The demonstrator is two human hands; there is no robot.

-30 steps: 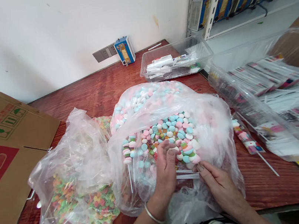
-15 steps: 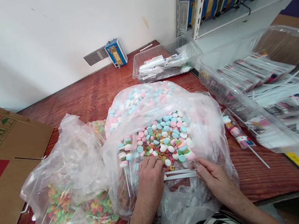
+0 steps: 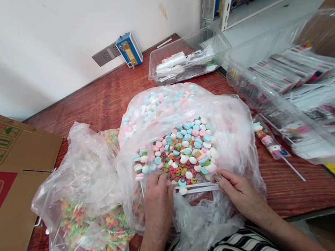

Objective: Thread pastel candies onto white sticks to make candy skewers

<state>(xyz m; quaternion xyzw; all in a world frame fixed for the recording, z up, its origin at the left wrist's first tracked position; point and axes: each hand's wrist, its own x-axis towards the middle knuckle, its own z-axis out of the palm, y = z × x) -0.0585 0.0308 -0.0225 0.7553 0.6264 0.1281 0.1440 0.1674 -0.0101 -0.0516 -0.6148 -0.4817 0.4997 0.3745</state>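
Left hand (image 3: 158,200) has shifted leftward to the candy pile's (image 3: 185,143) near-left corner, fingers curled (contents hidden, can't tell). Right hand (image 3: 235,188) pinched narrow by sticks (image 3: 202,189) along pile's near edge, hold unclear. Looks mid-step.

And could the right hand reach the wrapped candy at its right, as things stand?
Probably yes: the wrapped candy lies between the large bag and the clear bin, nothing visibly covering it. The right hand is at the white sticks.

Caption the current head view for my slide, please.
White sticks between left hand and right hand, beside pastel candies in an open plastic bag.
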